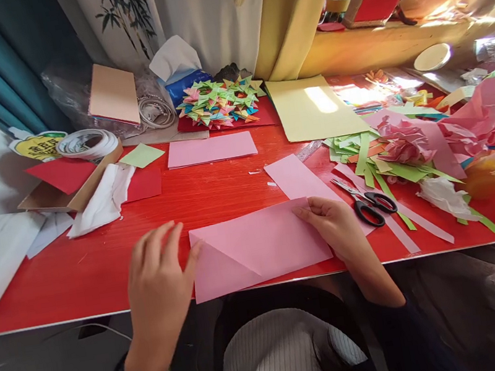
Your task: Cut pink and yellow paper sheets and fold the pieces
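A creased sheet of pink paper (pixel 261 243) spans the space between my hands at the table's front edge, a diagonal fold line showing on its left part. My right hand (pixel 331 222) pinches its upper right corner between thumb and fingers. Over at the left edge, my left hand (pixel 160 268) has its fingers apart, the thumb tip close to or touching the paper. Behind the sheet lies another pink piece (pixel 300 180), partly covered. Black-handled scissors (pixel 365 201) rest just right of my right hand, on pink strips.
Green and pink paper scraps (pixel 390 166) pile up on the right. Farther back are a folded pink paper (pixel 211 149), yellow sheets (pixel 317 108) and a colourful folded-paper ring (pixel 220 102). At left stand a cardboard box (pixel 77 197) with tape rolls and a white case (pixel 0 259).
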Demonstrator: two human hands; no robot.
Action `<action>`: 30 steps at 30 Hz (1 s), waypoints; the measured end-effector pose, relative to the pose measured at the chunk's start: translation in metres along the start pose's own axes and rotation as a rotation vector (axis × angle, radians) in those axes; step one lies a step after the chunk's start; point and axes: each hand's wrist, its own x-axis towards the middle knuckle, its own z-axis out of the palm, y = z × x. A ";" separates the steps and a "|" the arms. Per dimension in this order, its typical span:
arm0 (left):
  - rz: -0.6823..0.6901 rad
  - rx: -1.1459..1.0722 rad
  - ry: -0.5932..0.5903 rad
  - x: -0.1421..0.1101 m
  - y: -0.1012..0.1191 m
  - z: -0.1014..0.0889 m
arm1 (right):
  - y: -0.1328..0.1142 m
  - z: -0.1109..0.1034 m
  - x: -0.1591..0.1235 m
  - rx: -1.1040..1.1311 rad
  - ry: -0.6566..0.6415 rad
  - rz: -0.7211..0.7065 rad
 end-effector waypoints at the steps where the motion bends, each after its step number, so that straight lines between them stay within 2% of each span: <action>1: -0.119 -0.052 -0.060 0.004 -0.005 0.001 | 0.000 0.000 0.000 0.022 -0.004 0.002; 4: -0.352 -0.308 -0.281 0.015 -0.012 0.001 | -0.002 0.001 -0.002 0.137 -0.014 -0.014; 6: -0.529 -0.565 -0.337 0.020 -0.010 -0.002 | -0.003 0.002 -0.002 0.207 0.001 -0.035; 9: -0.765 -0.932 -0.257 0.022 -0.002 -0.006 | -0.004 0.001 -0.003 0.260 0.037 -0.051; 11: -0.840 -1.050 -0.166 0.022 0.003 -0.008 | -0.004 0.001 -0.003 0.283 0.039 -0.045; 18: -0.872 -1.050 -0.037 0.021 0.007 -0.002 | -0.002 0.001 -0.003 0.289 0.028 -0.014; 30: -0.868 -0.993 0.049 0.018 0.011 0.004 | 0.002 0.001 -0.001 0.324 0.048 0.020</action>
